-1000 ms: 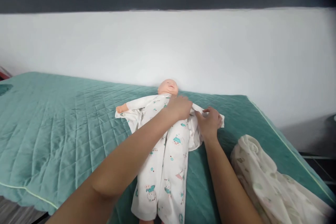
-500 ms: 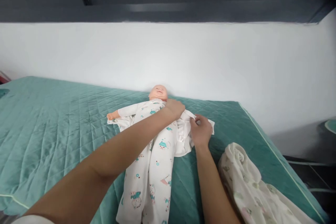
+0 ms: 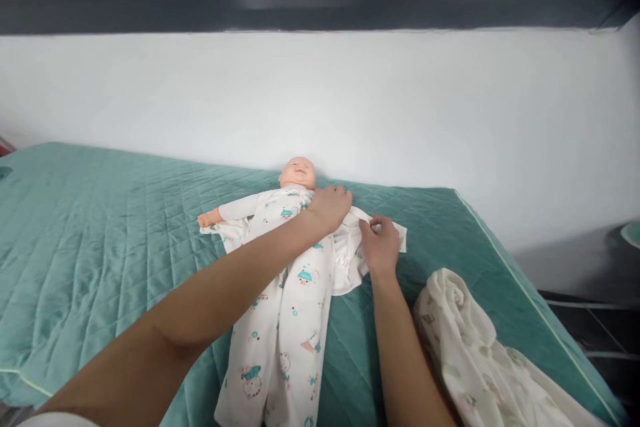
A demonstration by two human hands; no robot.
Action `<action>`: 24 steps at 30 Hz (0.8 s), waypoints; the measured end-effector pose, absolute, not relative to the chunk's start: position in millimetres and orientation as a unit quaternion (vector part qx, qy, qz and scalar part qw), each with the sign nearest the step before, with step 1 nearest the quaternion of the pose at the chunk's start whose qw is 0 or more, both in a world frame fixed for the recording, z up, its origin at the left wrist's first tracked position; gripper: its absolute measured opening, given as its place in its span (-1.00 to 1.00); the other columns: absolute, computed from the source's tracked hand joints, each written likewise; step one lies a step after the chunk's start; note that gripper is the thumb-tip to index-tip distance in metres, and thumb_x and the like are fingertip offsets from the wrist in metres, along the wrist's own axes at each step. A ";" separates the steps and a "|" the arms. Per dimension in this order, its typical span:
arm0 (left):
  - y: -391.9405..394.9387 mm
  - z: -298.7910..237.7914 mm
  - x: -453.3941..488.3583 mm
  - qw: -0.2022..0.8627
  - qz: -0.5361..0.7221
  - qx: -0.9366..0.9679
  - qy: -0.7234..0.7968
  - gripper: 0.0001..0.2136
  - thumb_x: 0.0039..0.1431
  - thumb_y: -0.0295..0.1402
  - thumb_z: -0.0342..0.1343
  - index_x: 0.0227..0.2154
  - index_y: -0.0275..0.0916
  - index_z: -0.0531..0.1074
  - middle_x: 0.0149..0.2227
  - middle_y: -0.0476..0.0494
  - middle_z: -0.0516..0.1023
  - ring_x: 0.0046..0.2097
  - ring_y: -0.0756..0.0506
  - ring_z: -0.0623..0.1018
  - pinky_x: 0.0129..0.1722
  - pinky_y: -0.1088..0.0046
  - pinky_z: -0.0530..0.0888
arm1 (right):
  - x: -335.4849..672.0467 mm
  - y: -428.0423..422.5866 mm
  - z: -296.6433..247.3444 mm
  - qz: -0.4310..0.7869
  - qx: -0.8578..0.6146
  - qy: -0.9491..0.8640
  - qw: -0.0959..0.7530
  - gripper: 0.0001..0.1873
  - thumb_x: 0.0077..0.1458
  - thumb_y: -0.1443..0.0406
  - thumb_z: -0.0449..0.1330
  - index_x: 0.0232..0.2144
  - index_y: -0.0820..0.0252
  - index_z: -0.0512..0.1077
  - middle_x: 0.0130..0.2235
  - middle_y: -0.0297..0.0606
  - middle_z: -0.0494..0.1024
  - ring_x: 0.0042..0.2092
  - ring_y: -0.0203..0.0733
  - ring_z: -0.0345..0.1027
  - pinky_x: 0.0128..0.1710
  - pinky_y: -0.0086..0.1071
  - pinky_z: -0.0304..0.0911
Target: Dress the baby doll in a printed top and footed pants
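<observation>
A baby doll (image 3: 297, 173) lies on its back, head toward the wall. Spread over its body is a white romper (image 3: 297, 280) printed with small teal and pink figures. Another white garment (image 3: 347, 265) sticks out from under the doll on both sides. My left hand (image 3: 332, 207) reaches across the doll's chest, closed at the shoulder on the right, over the white sleeve. Just right of it, my right hand (image 3: 381, 245) pinches the end of that sleeve between thumb and fingers. The doll's arm on this side is hidden; its other hand (image 3: 210, 218) shows bare.
A green quilted cover (image 3: 125, 233) lies under everything, with its piped edge at the right. A crumpled white floral cloth (image 3: 465, 340) rests right of my right forearm. Behind stands a white wall (image 3: 320, 93) below a dark window frame (image 3: 350, 7).
The view has tilted and shifted slightly. My left hand's fingers have moved a little along the doll's shoulder; my right hand keeps its pinch on the sleeve.
</observation>
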State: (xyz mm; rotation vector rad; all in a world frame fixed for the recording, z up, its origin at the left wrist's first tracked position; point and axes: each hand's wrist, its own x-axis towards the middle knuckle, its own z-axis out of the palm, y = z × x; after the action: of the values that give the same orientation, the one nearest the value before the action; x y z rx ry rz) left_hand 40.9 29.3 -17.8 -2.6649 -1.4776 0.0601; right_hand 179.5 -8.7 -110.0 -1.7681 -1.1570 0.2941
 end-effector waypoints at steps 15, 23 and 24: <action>43.4 -22.6 57.0 -0.025 0.100 -0.901 -0.421 -0.71 0.25 -0.44 0.06 -0.03 -0.32 0.56 0.05 -0.36 0.59 0.12 -0.30 0.51 0.10 0.14 0.41 | 169.5 -9.1 -111.3 0.088 -0.722 -0.548 0.414 -0.81 -0.05 0.17 0.25 -0.38 0.08 0.35 0.07 -0.12 0.56 0.18 0.16 0.28 0.28 0.14 -0.09; 56.7 -25.1 64.1 -0.021 0.138 -0.895 -0.424 -0.60 0.17 -0.42 0.15 0.09 -0.30 0.51 0.11 -0.40 0.56 0.06 -0.33 0.57 0.06 0.08 0.46 | 175.0 -9.7 -111.8 0.065 -0.688 -0.581 0.430 -0.91 -0.03 0.24 0.11 -0.50 0.09 0.26 -0.13 -0.17 0.58 -0.02 0.02 0.34 0.13 -0.03 0.12; 57.0 -23.7 63.4 -0.020 0.142 -0.896 -0.421 -0.60 0.16 -0.43 0.16 0.09 -0.29 0.50 0.11 -0.39 0.56 0.06 -0.32 0.57 0.06 0.08 0.47 | 176.5 -9.5 -111.3 0.067 -0.684 -0.583 0.434 -0.92 -0.04 0.25 0.09 -0.52 0.08 0.24 -0.19 -0.19 0.57 -0.08 -0.01 0.34 0.07 -0.07 0.16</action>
State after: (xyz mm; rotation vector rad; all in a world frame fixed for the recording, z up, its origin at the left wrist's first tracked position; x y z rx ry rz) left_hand 63.4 57.0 -23.7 -2.8513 -1.3386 0.4504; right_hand 176.5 -9.5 -111.3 -1.7033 -1.4523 0.1667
